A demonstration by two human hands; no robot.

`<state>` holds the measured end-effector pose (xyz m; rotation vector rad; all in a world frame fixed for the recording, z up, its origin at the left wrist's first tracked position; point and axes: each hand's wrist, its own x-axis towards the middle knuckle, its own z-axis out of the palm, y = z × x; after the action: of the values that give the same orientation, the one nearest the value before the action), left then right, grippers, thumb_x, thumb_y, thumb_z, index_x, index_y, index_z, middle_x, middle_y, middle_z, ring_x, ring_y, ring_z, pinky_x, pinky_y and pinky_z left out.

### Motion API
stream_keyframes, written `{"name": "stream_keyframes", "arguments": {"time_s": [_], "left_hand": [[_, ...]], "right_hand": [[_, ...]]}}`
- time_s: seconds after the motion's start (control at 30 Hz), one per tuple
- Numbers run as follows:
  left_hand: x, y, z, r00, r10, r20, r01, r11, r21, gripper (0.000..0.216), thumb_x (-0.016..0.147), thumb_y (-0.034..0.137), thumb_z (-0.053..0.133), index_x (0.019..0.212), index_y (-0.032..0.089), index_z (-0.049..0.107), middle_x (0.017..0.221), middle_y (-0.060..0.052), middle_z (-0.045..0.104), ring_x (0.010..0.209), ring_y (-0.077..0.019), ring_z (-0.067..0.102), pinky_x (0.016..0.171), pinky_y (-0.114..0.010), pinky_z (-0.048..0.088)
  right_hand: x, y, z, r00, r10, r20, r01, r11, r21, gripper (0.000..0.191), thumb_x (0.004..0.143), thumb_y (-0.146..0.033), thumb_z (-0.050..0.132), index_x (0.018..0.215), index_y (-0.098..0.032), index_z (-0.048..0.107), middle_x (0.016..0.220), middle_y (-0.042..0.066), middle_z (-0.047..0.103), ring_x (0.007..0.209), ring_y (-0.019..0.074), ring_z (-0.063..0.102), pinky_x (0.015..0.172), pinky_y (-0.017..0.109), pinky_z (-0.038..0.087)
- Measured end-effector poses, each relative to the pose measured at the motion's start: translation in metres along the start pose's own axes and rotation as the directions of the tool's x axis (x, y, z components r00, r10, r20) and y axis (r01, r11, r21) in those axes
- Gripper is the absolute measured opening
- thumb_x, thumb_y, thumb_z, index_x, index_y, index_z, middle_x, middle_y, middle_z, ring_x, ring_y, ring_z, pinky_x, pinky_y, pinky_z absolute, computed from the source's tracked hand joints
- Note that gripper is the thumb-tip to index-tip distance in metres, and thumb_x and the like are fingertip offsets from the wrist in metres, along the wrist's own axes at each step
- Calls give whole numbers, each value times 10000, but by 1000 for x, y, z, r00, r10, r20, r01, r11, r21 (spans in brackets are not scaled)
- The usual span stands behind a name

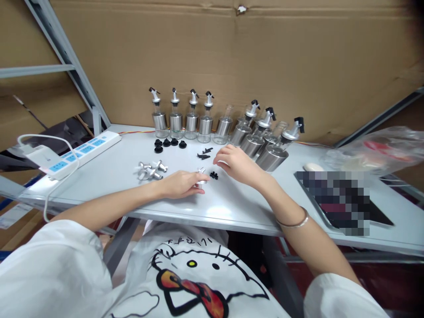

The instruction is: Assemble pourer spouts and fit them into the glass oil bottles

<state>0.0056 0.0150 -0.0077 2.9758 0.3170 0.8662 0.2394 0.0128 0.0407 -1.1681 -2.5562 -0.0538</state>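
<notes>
My left hand (181,184) is closed around a silver pourer spout (201,171), held low over the table. To its right, my right hand (236,164) hovers with fingers bent and the thumb apart, and nothing shows between them. Beneath and beside it lie a cluster of tiny black pieces (213,175) and a few slim black levers (204,156). Left of my left hand rests a loose group of silver spouts (152,170). Farther back sit several round black stoppers (166,143).
Glass-and-steel oil bottles (191,123) line the back, several topped with pourers; more bottles (273,157) stand right, close to my right forearm. A power strip (82,152) with a white cable lies left. A dark tablet-like object (311,190), partly blurred, and a plastic bag (374,148) occupy the right.
</notes>
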Motion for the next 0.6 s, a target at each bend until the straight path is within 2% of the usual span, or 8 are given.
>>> {"name": "stream_keyframes", "arguments": {"time_s": [0.17, 0.47, 0.6], "left_hand": [[0, 0, 0, 999, -36, -10, 36, 999, -18, 293, 976, 368, 447, 1190, 170, 418, 860, -44, 698, 616, -113, 654, 609, -204, 478], [-1, -3, -2, 1000, -5, -27, 4, 999, -45, 332, 983, 409, 404, 1209, 167, 432, 857, -54, 701, 617, -119, 650, 619, -215, 493], [0, -2, -3, 999, 23, -49, -23, 1000, -14, 326, 988, 406, 392, 1192, 157, 442, 918, -81, 707, 663, -124, 666, 636, -221, 504]], "right_hand": [[-1, 12, 2, 988, 2, 155, -12, 998, 65, 172, 823, -64, 574, 872, -148, 716, 915, 99, 683, 869, 227, 569, 791, 338, 443], [-4, 5, -4, 978, 16, 207, -40, 993, 108, 144, 770, -77, 652, 846, -166, 735, 881, 69, 672, 844, 203, 599, 791, 307, 453], [-3, -2, -6, 959, 122, 257, -128, 992, 8, 61, 770, -195, 695, 804, -165, 735, 846, 76, 686, 800, 212, 611, 705, 294, 439]]}}
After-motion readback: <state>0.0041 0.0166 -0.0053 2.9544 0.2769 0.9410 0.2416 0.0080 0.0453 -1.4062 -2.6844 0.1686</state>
